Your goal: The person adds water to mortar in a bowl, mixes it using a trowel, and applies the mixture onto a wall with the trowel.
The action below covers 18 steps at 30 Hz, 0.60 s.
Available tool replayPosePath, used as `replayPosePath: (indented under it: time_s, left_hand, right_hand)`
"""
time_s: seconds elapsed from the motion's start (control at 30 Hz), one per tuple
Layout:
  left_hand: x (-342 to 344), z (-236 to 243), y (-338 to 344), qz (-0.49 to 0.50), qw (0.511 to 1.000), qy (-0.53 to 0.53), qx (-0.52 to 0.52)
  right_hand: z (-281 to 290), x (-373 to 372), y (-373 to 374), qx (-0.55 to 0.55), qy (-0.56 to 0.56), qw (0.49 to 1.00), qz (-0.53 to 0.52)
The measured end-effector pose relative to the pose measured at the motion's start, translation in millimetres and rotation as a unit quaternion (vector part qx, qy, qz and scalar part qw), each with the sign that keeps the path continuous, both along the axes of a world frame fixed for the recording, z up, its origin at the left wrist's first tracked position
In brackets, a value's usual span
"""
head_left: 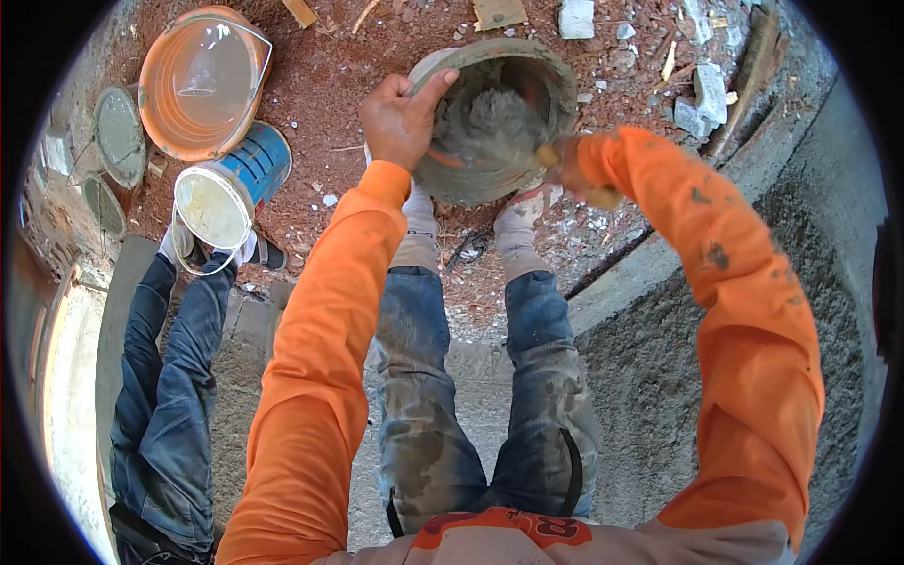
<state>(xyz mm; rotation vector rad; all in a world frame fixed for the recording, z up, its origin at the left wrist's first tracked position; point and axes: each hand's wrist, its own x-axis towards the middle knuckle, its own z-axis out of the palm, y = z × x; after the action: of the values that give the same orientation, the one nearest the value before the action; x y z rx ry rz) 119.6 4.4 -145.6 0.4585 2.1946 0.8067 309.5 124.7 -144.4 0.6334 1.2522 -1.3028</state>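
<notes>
A bucket (561, 89) coated in grey cement stands between my feet, tilted toward me, with wet grey mortar (494, 118) inside. My left hand (403, 118) is closed over its left rim, thumb along the edge. At the bucket's right side, my right hand (582, 174) wraps round the yellowish handle of a trowel (546, 155). The trowel's blade is smeared by motion against the mortar and cannot be made out clearly.
An orange bucket (155, 113) holding murky water stands at the upper left, beside a blue-and-white pail (268, 160). Another person's legs (179, 377) are behind the pail. Broken blocks (706, 94) and wood scraps (499, 13) litter the red soil. A concrete ledge (631, 273) runs along the right.
</notes>
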Motion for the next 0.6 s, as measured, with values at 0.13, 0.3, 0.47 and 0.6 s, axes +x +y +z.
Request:
replayPosePath:
  time_s: [0.13,0.3,0.47,0.6]
  left_hand:
    - [-19.3,-29.3,-16.2,0.07,0.992,-0.08,0.062]
    - [-30.1,-31.5,-15.0,0.09,0.992,-0.09,-0.008]
    - [-9.0,-25.7,-7.4,0.124,0.989,-0.078,-0.016]
    - [1.8,-25.6,5.8,0.143,0.987,-0.07,-0.035]
  right_hand:
    - [-19.2,15.0,-55.4,-0.236,-0.124,0.88,-0.392]
    - [-11.7,5.6,-118.4,-0.422,-0.133,0.592,-0.674]
    - [21.3,4.8,-112.8,-0.434,-0.033,0.457,-0.776]
    - [54.4,30.0,-75.0,-0.077,-0.037,0.849,-0.521]
